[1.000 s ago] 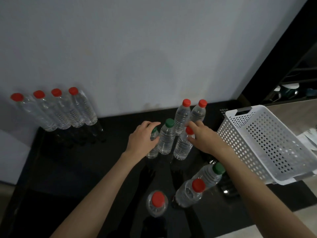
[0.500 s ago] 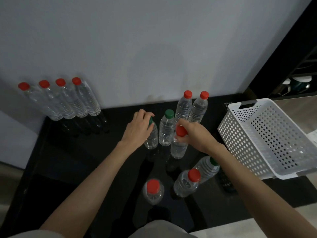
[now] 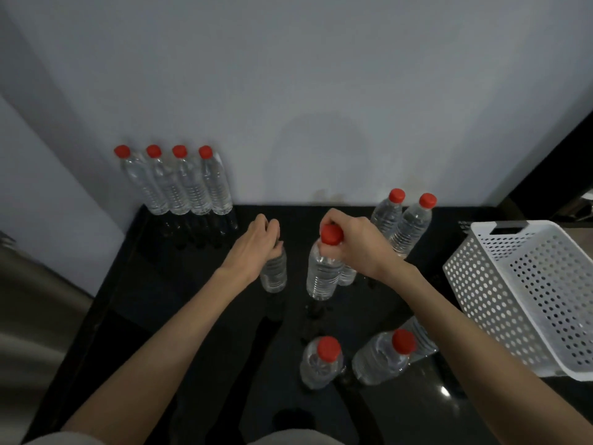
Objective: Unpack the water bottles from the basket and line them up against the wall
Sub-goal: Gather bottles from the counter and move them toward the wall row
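Observation:
Several red-capped water bottles [image 3: 179, 184] stand in a row against the grey wall [image 3: 288, 75] at the left. My left hand [image 3: 256, 242] grips the top of a clear bottle [image 3: 274, 273], hiding its cap. My right hand [image 3: 356, 245] holds a red-capped bottle [image 3: 321, 274] by its neck; another bottle [image 3: 348, 276] stands partly hidden behind it. Two red-capped bottles [image 3: 401, 223] stand near the wall on the right. Close to me are two more red-capped bottles [image 3: 322, 361] [image 3: 382, 358], with one more lying under my right forearm. The white perforated basket [image 3: 526, 293] sits tilted at the right.
Everything stands on a glossy black tabletop [image 3: 179, 316]. A dark doorway with shelves [image 3: 571, 187] lies at the far right. A paler floor strip [image 3: 35, 300] runs along the table's left edge.
Both hands closed on their bottles and carried them leftward, away from the two bottles by the wall. The view has shifted left, so the row at the wall sits nearer the middle.

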Demonstrator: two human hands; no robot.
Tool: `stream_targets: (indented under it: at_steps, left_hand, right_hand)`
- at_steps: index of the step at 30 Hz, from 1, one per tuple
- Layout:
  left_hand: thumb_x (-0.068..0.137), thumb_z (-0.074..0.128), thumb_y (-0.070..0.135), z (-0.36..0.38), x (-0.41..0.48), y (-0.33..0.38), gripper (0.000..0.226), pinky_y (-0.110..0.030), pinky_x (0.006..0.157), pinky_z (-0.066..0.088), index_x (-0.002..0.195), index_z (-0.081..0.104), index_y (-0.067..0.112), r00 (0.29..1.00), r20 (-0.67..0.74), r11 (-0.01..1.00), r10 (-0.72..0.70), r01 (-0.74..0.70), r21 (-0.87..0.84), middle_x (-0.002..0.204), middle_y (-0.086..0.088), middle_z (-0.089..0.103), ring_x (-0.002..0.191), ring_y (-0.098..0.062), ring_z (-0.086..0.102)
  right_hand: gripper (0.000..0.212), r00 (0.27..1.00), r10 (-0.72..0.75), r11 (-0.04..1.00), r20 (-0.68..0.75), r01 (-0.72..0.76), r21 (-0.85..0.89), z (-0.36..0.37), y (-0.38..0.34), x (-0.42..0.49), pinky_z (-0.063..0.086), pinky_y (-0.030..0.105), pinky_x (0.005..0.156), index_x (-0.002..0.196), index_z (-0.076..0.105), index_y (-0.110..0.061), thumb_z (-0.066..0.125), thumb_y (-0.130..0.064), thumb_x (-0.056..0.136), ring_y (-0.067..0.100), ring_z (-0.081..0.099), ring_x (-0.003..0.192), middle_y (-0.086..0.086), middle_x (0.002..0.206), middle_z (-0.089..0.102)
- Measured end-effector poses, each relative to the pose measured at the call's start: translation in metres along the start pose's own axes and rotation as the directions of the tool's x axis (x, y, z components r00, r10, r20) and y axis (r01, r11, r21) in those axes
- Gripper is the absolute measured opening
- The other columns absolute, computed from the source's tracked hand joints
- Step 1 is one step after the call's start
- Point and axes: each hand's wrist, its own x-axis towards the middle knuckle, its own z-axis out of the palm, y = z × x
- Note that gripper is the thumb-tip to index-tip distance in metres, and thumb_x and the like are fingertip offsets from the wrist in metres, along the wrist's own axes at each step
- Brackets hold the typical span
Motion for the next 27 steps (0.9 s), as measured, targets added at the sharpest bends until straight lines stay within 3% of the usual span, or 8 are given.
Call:
stream_targets:
  at_steps: [6,13,17,21,24,27]
  left_hand:
    - [0.097,0.050,0.025,-0.031,-0.029,-0.085,0.015,-0.029,0.071,0.048,0.100,0.050,0.010,0.998,-0.044,0.998,-0.055,0.053,-0.046,0.103,-0.007,0.045,0.083,-0.016,0.051]
    - [0.094,0.055,0.022,-0.062,-0.036,-0.185,0.014,-0.027,0.066,0.045,0.099,0.050,0.010,0.992,-0.076,0.994,-0.099,0.096,-0.050,0.100,-0.005,0.046,0.080,-0.015,0.049]
    - [0.093,0.057,0.019,-0.074,-0.026,-0.237,0.013,-0.032,0.066,0.048,0.094,0.049,0.010,0.993,-0.073,0.994,-0.095,0.090,-0.065,0.095,-0.006,0.046,0.077,-0.020,0.051]
    - [0.091,0.059,0.018,-0.074,-0.010,-0.282,0.013,-0.025,0.063,0.037,0.092,0.048,0.011,0.993,-0.073,0.993,-0.094,0.088,-0.085,0.095,-0.006,0.045,0.075,-0.017,0.049]
    - [0.090,0.061,0.016,-0.073,0.001,-0.310,0.014,-0.027,0.065,0.037,0.091,0.047,0.011,0.989,-0.096,0.982,-0.117,0.100,-0.160,0.093,-0.005,0.044,0.078,-0.018,0.048]
    - [0.090,0.061,0.015,-0.071,0.010,-0.329,0.016,-0.023,0.062,0.031,0.089,0.045,0.013,0.987,-0.102,0.975,-0.122,0.101,-0.196,0.091,-0.003,0.041,0.077,-0.015,0.045]
  right_hand:
    - [0.022,0.999,0.014,0.999,-0.049,-0.016,-0.034,0.028,-0.036,0.049,0.053,0.043,0.069,0.094,0.052,-0.025,0.067,-0.032,0.079,0.022,0.061,0.071,-0.002,0.080,0.065]
    - [0.023,0.994,0.074,0.987,-0.078,-0.084,-0.140,0.070,-0.081,0.120,0.048,0.034,0.064,0.100,0.055,-0.022,0.066,-0.033,0.082,0.019,0.059,0.073,-0.004,0.080,0.063]
    - [0.023,0.981,0.149,0.981,-0.128,-0.163,-0.107,0.097,-0.097,0.162,0.043,0.032,0.062,0.098,0.053,-0.022,0.066,-0.033,0.082,0.020,0.059,0.072,-0.002,0.079,0.062]
    - [0.026,0.957,0.216,0.975,-0.193,-0.224,-0.017,0.119,-0.103,0.202,0.051,0.039,0.068,0.102,0.054,-0.019,0.068,-0.030,0.083,0.024,0.061,0.077,0.002,0.085,0.065]
    - [0.029,0.945,0.246,0.969,-0.214,-0.244,0.040,0.133,-0.103,0.230,0.054,0.042,0.072,0.108,0.053,-0.017,0.067,-0.030,0.087,0.024,0.062,0.081,0.004,0.091,0.065]
    - [0.029,0.933,0.280,0.960,-0.225,-0.276,0.051,0.146,-0.099,0.255,0.051,0.038,0.070,0.110,0.051,-0.015,0.065,-0.030,0.089,0.023,0.061,0.081,0.005,0.092,0.063]
